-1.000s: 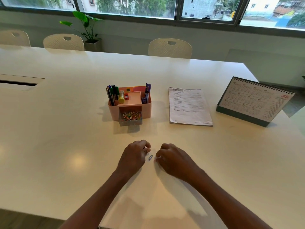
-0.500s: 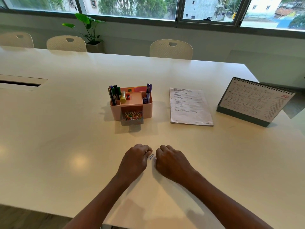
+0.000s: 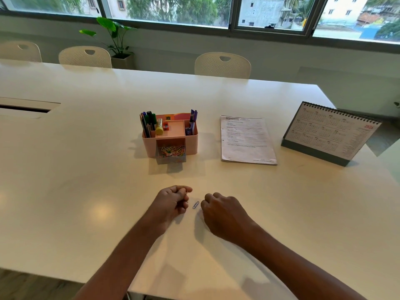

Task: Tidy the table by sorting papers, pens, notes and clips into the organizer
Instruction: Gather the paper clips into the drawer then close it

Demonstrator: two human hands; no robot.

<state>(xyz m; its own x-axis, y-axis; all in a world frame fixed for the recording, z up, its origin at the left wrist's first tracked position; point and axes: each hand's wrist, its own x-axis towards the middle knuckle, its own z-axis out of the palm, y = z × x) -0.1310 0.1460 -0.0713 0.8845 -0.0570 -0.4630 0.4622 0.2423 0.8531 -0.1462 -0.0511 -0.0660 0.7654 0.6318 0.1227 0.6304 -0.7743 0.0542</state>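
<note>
A small blue paper clip (image 3: 195,205) lies on the white table (image 3: 86,180) between my two hands. My left hand (image 3: 173,201) rests just left of it with fingers curled, and a small clip seems pinched at its fingertips. Just right of the clip, my right hand (image 3: 221,212) has its fingers curled under; nothing shows in it. Farther back stands the pink organizer (image 3: 191,144) with pens (image 3: 148,122) in its left slot, purple pens (image 3: 193,118) on its right, and an open front drawer (image 3: 171,153) full of coloured paper clips.
A stack of printed papers (image 3: 246,140) lies right of the organizer. A desk calendar (image 3: 329,132) stands at the far right near the table edge. White chairs (image 3: 223,63) and a potted plant (image 3: 116,40) sit behind the table. A cable slot (image 3: 26,108) opens at left.
My hands have drawn slightly apart, leaving the blue clip lying uncovered between them. The clip itself has stayed in place.
</note>
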